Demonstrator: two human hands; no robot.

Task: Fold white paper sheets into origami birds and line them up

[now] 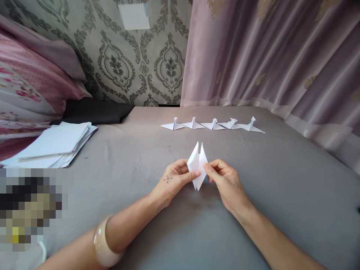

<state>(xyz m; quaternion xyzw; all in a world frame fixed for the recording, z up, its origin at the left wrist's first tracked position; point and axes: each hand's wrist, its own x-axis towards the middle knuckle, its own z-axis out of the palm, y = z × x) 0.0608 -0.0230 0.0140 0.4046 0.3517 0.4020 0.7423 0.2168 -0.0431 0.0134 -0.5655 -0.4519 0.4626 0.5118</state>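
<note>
A folded white origami paper [198, 161] is held up over the grey sheet, shaped like a tall diamond with two narrow points at the top and a pointed lower end. My left hand [177, 176] pinches its left side, thumb across the front and fingers behind. On the right edge, my right hand [222, 176] also grips it between thumb and fingers. Beyond it stand several finished-looking white paper cranes [214, 124] in a row, wings spread and almost touching each other.
A stack of white paper sheets [53, 142] lies at the left, near a folded black cloth [98, 110]. The grey sheet [135, 150] covers the surface. Purple curtains [239, 52] hang along the right, and patterned wallpaper [118, 63] is behind. A pixelated patch hides the lower left.
</note>
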